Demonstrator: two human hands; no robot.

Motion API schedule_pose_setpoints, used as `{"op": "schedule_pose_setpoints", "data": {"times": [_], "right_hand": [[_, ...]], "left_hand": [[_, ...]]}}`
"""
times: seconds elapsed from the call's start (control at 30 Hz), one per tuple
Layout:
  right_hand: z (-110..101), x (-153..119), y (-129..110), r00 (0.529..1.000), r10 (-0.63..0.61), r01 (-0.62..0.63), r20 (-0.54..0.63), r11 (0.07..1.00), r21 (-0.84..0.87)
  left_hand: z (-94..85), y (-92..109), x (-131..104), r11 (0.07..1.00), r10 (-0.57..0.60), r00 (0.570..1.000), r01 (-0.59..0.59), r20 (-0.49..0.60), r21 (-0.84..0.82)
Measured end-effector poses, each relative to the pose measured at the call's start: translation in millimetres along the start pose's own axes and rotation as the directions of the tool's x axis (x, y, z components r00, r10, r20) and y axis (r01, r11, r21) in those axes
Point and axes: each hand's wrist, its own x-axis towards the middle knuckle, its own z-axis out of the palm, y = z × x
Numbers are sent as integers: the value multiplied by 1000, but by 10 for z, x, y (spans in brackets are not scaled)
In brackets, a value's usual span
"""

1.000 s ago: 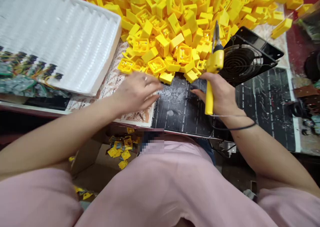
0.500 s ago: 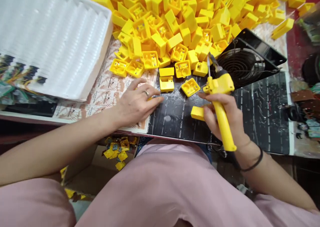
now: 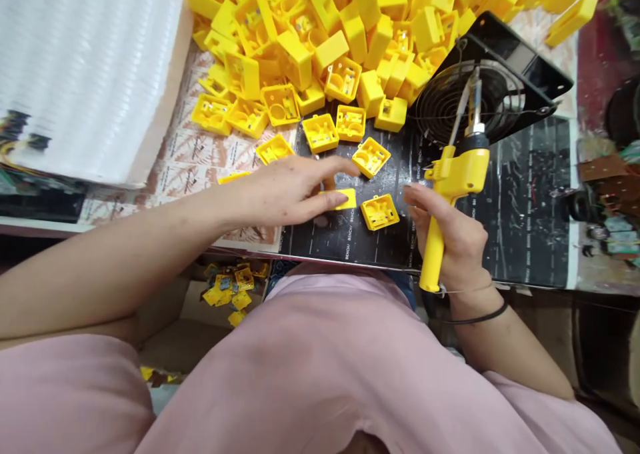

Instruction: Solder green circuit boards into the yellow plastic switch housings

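right hand [image 3: 453, 241] wraps its grip around a soldering iron [image 3: 450, 194] at centre right, long axis near upright, tip toward the fan [image 3: 500, 87] at upper right. left hand [image 3: 293, 191], fingers spread flat, presses a yellow case [image 3: 343, 199] on the surface [image 3: 525, 201] at centre.

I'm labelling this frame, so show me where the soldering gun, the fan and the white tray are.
soldering gun [image 3: 457, 174]: head view, on its yellow body above the right hand.
fan [image 3: 443, 104]: head view, on the round wire grille.
white tray [image 3: 90, 74]: head view, on its ribbed top.
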Motion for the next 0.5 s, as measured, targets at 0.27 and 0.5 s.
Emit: {"op": "schedule_pose_setpoints", "data": {"times": [0.27,0.5], "right_hand": [[102,75,13,960,-183,183,213,983,22],[34,-52,-74,988,-116,142,104,946,-290]], "left_hand": [[115,126,8,905,-268,959,285,-96,316],[331,78,-220,908,127,971,-31,-202,419]]}}
